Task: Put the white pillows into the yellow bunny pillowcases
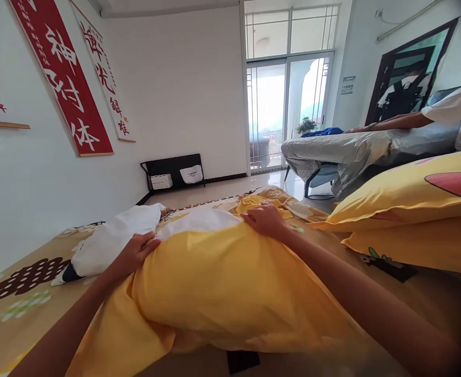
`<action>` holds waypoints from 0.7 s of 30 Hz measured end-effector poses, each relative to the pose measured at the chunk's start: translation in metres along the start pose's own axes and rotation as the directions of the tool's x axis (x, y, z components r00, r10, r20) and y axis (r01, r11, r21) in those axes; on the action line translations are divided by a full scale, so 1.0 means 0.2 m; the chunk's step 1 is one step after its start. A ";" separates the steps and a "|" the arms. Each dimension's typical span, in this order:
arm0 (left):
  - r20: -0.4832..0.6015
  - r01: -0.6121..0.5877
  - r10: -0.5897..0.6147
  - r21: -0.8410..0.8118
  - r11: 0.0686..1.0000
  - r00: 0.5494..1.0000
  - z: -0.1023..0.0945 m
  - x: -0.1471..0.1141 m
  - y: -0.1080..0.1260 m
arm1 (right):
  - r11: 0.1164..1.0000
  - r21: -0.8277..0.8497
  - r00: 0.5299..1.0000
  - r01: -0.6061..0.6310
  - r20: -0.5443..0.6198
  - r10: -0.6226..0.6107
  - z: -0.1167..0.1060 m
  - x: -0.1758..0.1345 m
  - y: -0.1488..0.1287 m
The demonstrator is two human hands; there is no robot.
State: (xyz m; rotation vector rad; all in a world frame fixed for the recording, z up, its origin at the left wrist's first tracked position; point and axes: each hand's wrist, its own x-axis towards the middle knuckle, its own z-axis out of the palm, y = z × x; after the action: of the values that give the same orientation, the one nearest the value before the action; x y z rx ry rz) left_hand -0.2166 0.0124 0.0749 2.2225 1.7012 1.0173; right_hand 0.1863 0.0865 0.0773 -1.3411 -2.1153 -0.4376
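Observation:
A yellow pillowcase (pixel 222 288) lies in front of me over a white pillow (pixel 199 221), whose far end shows past the case's edge. At the left corner of that edge, my left hand (pixel 139 251) has its fingers closed on the cloth. My right hand (pixel 267 219) pinches the same edge at its right corner. The case looks filled out between my hands, and its near part hangs loose in folds. Beyond my right hand lies some crumpled yellow cloth (pixel 250 203). Left of my left hand is a white cushion-like item (pixel 114 243) with a dark patch.
Yellow pillows (pixel 403 196) are stacked on the right of the patterned bed sheet (pixel 30 309). Farther right, a person's arm (pixel 401 123) rests on a bed covered in clear plastic (pixel 332 152). A low black rack (pixel 175 173) stands by the far wall, left of the glass doors (pixel 267 110).

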 end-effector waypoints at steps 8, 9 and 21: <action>-0.144 -0.044 0.044 0.007 0.999 0.989 0.33 0.03 -0.03 | 0.999 0.013 0.999 -0.043 -0.013 0.043 0.12 -0.19 0.13; -0.126 -0.064 0.070 0.054 0.996 0.990 0.38 -0.03 -0.04 | 0.998 0.057 0.998 -0.016 0.056 0.013 0.14 -0.28 0.14; 0.127 0.732 -0.721 -0.147 0.666 0.681 0.32 -0.98 -0.74 | 0.565 0.237 0.601 -0.791 0.476 0.642 0.05 -1.33 0.40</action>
State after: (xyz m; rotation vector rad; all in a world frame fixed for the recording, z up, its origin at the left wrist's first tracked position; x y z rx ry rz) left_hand -0.3181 -0.0967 -0.1300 1.2078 2.0786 0.8238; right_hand 0.3392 -0.0601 -0.1030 -1.9382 -1.5094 0.6323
